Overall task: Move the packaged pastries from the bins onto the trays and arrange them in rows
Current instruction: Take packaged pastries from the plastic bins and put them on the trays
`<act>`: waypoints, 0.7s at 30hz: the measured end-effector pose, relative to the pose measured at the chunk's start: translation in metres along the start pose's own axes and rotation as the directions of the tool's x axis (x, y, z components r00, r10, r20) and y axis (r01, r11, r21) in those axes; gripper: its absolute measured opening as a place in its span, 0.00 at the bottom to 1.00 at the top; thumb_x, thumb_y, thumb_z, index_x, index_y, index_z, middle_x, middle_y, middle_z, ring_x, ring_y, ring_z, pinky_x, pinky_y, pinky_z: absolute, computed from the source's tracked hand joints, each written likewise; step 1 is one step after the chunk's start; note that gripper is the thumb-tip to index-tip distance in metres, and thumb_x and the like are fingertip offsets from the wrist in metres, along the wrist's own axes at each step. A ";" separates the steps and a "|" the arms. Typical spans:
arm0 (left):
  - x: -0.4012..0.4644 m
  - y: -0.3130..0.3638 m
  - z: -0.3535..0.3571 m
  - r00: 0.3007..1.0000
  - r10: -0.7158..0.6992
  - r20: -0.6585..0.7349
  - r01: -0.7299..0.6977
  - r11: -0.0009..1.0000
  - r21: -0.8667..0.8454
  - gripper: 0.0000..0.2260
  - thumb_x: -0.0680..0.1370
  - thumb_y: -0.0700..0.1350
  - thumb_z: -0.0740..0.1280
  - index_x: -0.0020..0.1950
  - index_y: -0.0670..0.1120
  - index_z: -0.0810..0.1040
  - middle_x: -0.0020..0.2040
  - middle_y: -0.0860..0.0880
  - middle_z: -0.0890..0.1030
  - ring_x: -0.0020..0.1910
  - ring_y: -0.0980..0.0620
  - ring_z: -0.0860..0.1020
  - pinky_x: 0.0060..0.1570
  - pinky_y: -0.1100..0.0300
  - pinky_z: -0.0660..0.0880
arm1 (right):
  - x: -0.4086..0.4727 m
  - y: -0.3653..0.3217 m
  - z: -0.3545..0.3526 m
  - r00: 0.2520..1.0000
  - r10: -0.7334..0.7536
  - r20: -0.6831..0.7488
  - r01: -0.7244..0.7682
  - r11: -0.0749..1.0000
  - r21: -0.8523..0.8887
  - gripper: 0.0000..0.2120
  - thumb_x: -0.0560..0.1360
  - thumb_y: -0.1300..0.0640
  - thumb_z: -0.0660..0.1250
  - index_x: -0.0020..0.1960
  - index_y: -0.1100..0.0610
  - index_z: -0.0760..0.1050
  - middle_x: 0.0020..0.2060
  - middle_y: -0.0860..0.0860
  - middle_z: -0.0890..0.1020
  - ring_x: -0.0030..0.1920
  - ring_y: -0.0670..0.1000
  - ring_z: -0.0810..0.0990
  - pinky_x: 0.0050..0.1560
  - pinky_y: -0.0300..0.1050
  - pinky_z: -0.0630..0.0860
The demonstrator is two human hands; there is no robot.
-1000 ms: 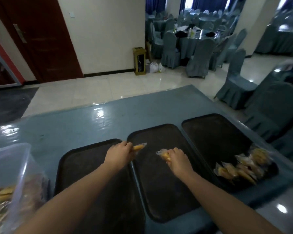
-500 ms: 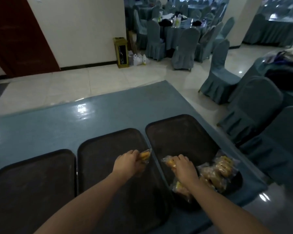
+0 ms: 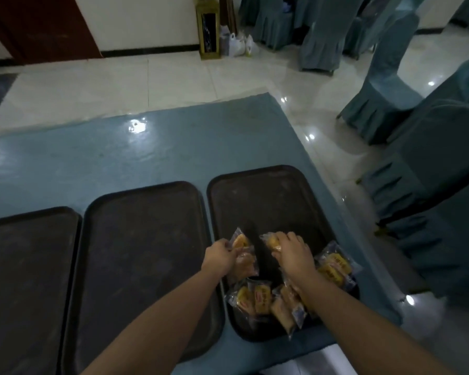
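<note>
Forearms rose from the bottom edge of the frame toward the right tray, the only one of three dark trays that carried anything. At its near end, lower right of centre, lay a loose heap of packaged pastries — overlapping, not yet in rows. Just above the heap the left hand had its fingers curled round one wrapped pastry, and the right hand gripped another pastry by its near end; both packets sat low over the tray, though whether they touched it could not be told.

The packets looked light and soft, in slick, crinkly film, and the cake inside would probably crush under a hard squeeze — a gentle hold across the wrapper's middle or on its sealed end seemed safest.

Further up the frame the far half of the right tray was bare, as were the middle tray and the left tray on the blue table. No bin was in view. The right wrist covered part of the heap, dim light blurred the labels, and the left tray was cut off by the frame's edge.
</note>
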State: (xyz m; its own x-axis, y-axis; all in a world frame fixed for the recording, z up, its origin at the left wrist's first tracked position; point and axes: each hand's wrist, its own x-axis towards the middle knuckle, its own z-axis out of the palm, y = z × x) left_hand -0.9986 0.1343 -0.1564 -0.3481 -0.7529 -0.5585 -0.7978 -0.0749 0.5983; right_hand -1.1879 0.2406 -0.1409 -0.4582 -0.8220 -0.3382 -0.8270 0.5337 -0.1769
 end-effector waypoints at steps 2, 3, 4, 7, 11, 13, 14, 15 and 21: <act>0.005 -0.001 0.012 0.995 -0.013 0.096 -0.002 0.988 0.152 0.17 0.78 0.59 0.65 0.61 0.51 0.76 0.56 0.47 0.81 0.55 0.46 0.79 0.51 0.55 0.77 | 0.001 0.002 0.009 0.994 -0.013 0.111 0.008 0.999 0.045 0.31 0.78 0.44 0.68 0.77 0.48 0.60 0.67 0.52 0.71 0.67 0.55 0.70 0.66 0.54 0.69; 0.005 -0.003 0.015 0.992 -0.032 0.119 0.000 0.967 0.255 0.20 0.78 0.59 0.63 0.64 0.51 0.74 0.59 0.46 0.80 0.58 0.44 0.78 0.55 0.51 0.77 | -0.001 0.002 0.015 0.986 -0.028 0.164 0.020 0.999 0.051 0.33 0.78 0.43 0.67 0.78 0.48 0.58 0.69 0.53 0.69 0.68 0.56 0.69 0.67 0.55 0.68; 0.003 -0.007 0.016 0.991 -0.046 0.129 0.001 0.943 0.333 0.21 0.77 0.59 0.61 0.67 0.52 0.73 0.61 0.46 0.79 0.60 0.43 0.76 0.58 0.47 0.76 | -0.002 0.002 0.020 0.978 -0.044 0.203 0.035 0.998 0.049 0.34 0.77 0.41 0.66 0.78 0.48 0.56 0.71 0.53 0.68 0.70 0.57 0.68 0.68 0.57 0.67; -0.008 -0.022 0.003 0.989 -0.022 0.147 -0.045 0.897 0.440 0.19 0.78 0.57 0.62 0.67 0.54 0.73 0.62 0.47 0.77 0.60 0.44 0.75 0.59 0.44 0.76 | -0.004 -0.002 0.027 0.977 -0.084 0.197 0.072 0.995 0.067 0.31 0.79 0.40 0.62 0.77 0.50 0.60 0.75 0.52 0.65 0.73 0.57 0.65 0.70 0.57 0.64; -0.025 -0.045 -0.028 0.995 0.032 0.098 -0.081 0.828 0.554 0.17 0.80 0.56 0.62 0.65 0.50 0.74 0.63 0.47 0.77 0.61 0.44 0.75 0.59 0.48 0.74 | -0.006 -0.023 0.025 0.982 -0.108 0.155 0.094 0.991 0.091 0.27 0.81 0.42 0.60 0.76 0.51 0.64 0.73 0.53 0.69 0.73 0.56 0.66 0.71 0.56 0.67; -0.032 -0.053 -0.045 0.997 0.074 0.009 -0.066 0.815 0.575 0.13 0.81 0.54 0.60 0.60 0.49 0.75 0.61 0.47 0.78 0.59 0.44 0.76 0.54 0.51 0.72 | -0.008 -0.043 0.025 0.983 -0.125 0.136 0.107 0.985 0.132 0.23 0.81 0.44 0.58 0.73 0.51 0.67 0.67 0.52 0.73 0.68 0.55 0.71 0.65 0.56 0.72; -0.036 -0.057 -0.055 0.994 0.101 -0.033 -0.063 0.811 0.582 0.12 0.81 0.53 0.59 0.58 0.48 0.75 0.60 0.47 0.78 0.58 0.44 0.77 0.52 0.51 0.71 | -0.011 -0.056 0.024 0.983 -0.145 0.110 0.129 0.981 0.145 0.20 0.82 0.45 0.58 0.69 0.52 0.70 0.63 0.52 0.75 0.64 0.55 0.74 0.62 0.55 0.73; -0.040 -0.062 -0.064 0.991 0.118 -0.063 -0.059 0.808 0.587 0.11 0.81 0.52 0.58 0.57 0.48 0.75 0.59 0.47 0.79 0.57 0.44 0.77 0.51 0.52 0.71 | -0.013 -0.068 0.024 0.982 -0.174 0.071 0.162 0.975 0.151 0.16 0.82 0.46 0.58 0.64 0.53 0.73 0.59 0.53 0.77 0.60 0.55 0.76 0.58 0.52 0.74; -0.065 -0.117 -0.128 0.985 0.141 -0.100 -0.052 0.792 0.608 0.10 0.82 0.52 0.57 0.56 0.49 0.74 0.57 0.47 0.80 0.55 0.43 0.79 0.51 0.50 0.75 | -0.038 -0.160 0.033 0.976 -0.215 0.033 0.204 0.956 0.210 0.08 0.81 0.48 0.60 0.46 0.49 0.72 0.42 0.49 0.80 0.44 0.52 0.80 0.44 0.50 0.78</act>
State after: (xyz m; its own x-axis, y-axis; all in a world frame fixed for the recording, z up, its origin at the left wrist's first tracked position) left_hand -0.8196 0.1084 -0.1162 -0.4062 -0.8175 -0.4082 -0.9133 0.3772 0.1536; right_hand -1.0271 0.1933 -0.1306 -0.2587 -0.9106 -0.3223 -0.8156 0.3846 -0.4322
